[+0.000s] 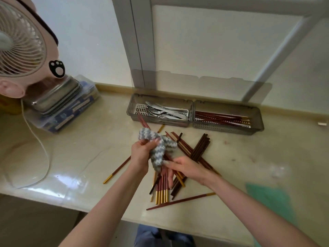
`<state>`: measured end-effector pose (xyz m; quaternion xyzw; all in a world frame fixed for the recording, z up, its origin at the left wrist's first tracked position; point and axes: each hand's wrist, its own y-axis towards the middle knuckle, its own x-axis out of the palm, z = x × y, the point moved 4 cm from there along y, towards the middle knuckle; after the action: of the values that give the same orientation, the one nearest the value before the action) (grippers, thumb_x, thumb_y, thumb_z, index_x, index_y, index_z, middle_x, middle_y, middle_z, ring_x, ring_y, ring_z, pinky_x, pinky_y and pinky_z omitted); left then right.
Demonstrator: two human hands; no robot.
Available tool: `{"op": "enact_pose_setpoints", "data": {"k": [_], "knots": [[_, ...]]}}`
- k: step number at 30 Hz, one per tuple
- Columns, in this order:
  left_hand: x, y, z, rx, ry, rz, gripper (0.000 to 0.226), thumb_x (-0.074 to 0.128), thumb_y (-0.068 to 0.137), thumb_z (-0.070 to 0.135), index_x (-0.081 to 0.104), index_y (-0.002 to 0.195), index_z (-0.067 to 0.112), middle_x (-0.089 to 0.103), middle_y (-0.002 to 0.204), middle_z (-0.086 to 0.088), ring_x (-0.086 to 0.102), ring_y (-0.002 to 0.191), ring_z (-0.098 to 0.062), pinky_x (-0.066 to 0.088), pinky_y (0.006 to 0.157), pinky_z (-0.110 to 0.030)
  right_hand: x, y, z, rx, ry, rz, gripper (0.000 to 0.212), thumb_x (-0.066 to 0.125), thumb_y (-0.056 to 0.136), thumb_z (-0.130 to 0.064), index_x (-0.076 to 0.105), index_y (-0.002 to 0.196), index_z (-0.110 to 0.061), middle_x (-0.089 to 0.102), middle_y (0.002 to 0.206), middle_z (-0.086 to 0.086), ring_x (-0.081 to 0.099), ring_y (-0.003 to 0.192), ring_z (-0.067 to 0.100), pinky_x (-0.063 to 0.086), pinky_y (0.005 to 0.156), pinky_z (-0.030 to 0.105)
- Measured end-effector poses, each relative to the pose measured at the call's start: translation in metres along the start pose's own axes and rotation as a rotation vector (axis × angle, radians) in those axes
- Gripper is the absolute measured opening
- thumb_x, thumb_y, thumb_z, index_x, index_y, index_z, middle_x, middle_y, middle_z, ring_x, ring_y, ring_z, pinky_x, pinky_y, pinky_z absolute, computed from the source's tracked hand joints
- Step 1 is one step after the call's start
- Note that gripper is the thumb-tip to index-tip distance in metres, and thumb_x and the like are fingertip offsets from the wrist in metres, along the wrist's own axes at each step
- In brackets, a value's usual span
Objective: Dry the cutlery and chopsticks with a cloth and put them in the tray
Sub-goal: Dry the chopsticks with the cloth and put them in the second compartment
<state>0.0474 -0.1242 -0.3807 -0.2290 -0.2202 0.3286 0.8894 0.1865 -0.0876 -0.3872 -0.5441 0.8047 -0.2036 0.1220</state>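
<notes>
My left hand (pixel 142 152) grips a grey-and-white zigzag cloth (pixel 160 150) wrapped around red chopsticks whose tips (pixel 142 120) stick out toward the tray. My right hand (pixel 185 167) holds the gold-tipped ends of that bundle (pixel 161 190) just below the cloth. Loose red and dark brown chopsticks (pixel 197 148) lie scattered on the counter beneath my hands. A grey two-compartment tray (pixel 193 107) stands behind: its left half holds forks, knives and spoons (pixel 165 111), its right half holds red chopsticks (pixel 222 117).
A pink desk fan (pixel 21 45) stands at the far left beside stacked metal trays on a plastic box (pixel 62 104); its white cable (pixel 42 150) trails over the counter. Something green (pixel 268 198) lies at the right. The counter's front edge (pixel 110 214) runs just below my forearms.
</notes>
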Motion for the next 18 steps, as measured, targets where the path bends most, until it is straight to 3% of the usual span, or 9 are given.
{"op": "enact_pose_setpoints", "data": {"k": [2, 5, 7, 11, 14, 18], "knots": [[-0.003, 0.008, 0.003, -0.006, -0.022, 0.04, 0.006, 0.06, 0.082, -0.007, 0.061, 0.081, -0.001, 0.069, 0.064, -0.005, 0.067, 0.055, -0.013, 0.057, 0.057, -0.026, 0.002, -0.008, 0.005, -0.008, 0.053, 0.074, 0.034, 0.04, 0.101, -0.028, 0.058, 0.077, -0.014, 0.057, 0.057, 0.005, 0.057, 0.055, 0.016, 0.045, 0.067, 0.028], [0.002, 0.013, 0.002, -0.051, -0.049, 0.044, 0.01, 0.058, 0.081, -0.01, 0.061, 0.081, 0.0, 0.069, 0.062, -0.003, 0.067, 0.055, -0.014, 0.055, 0.054, -0.023, 0.007, -0.015, 0.012, -0.036, 0.127, 0.139, 0.032, 0.035, 0.102, -0.023, 0.047, 0.075, -0.013, 0.041, 0.049, 0.0, 0.036, 0.041, 0.01, 0.033, 0.047, 0.018], [0.001, 0.02, 0.006, -0.076, -0.105, 0.088, 0.011, 0.056, 0.082, -0.012, 0.059, 0.082, -0.001, 0.068, 0.069, -0.007, 0.066, 0.061, -0.019, 0.057, 0.058, -0.029, 0.005, -0.019, 0.014, -0.038, 0.134, 0.142, 0.031, 0.035, 0.102, -0.024, 0.046, 0.076, -0.011, 0.037, 0.049, 0.0, 0.031, 0.039, 0.008, 0.029, 0.043, 0.016], [-0.016, 0.046, 0.029, -0.05, -0.155, 0.179, 0.012, 0.058, 0.083, -0.008, 0.057, 0.094, -0.004, 0.065, 0.086, -0.013, 0.065, 0.07, -0.022, 0.056, 0.05, -0.029, 0.0, -0.029, 0.019, -0.035, 0.131, 0.09, 0.031, 0.035, 0.102, -0.027, 0.047, 0.08, -0.008, 0.034, 0.048, 0.003, 0.027, 0.039, 0.01, 0.026, 0.041, 0.017], [-0.027, 0.058, 0.038, -0.015, -0.143, 0.211, 0.008, 0.057, 0.084, -0.007, 0.056, 0.088, 0.0, 0.064, 0.089, -0.013, 0.064, 0.073, -0.022, 0.053, 0.058, -0.031, 0.002, -0.028, 0.021, -0.046, 0.154, 0.069, 0.033, 0.036, 0.101, -0.029, 0.05, 0.079, -0.009, 0.034, 0.047, 0.002, 0.027, 0.038, 0.01, 0.025, 0.04, 0.018], [-0.016, 0.05, 0.027, -0.054, -0.116, 0.121, 0.005, 0.059, 0.087, 0.004, 0.057, 0.09, 0.0, 0.065, 0.088, -0.013, 0.065, 0.072, -0.022, 0.058, 0.067, -0.034, 0.002, -0.016, 0.02, -0.068, 0.229, 0.085, 0.037, 0.037, 0.1, -0.033, 0.058, 0.084, -0.008, 0.037, 0.042, -0.005, 0.028, 0.035, 0.009, 0.025, 0.04, 0.021]]}}
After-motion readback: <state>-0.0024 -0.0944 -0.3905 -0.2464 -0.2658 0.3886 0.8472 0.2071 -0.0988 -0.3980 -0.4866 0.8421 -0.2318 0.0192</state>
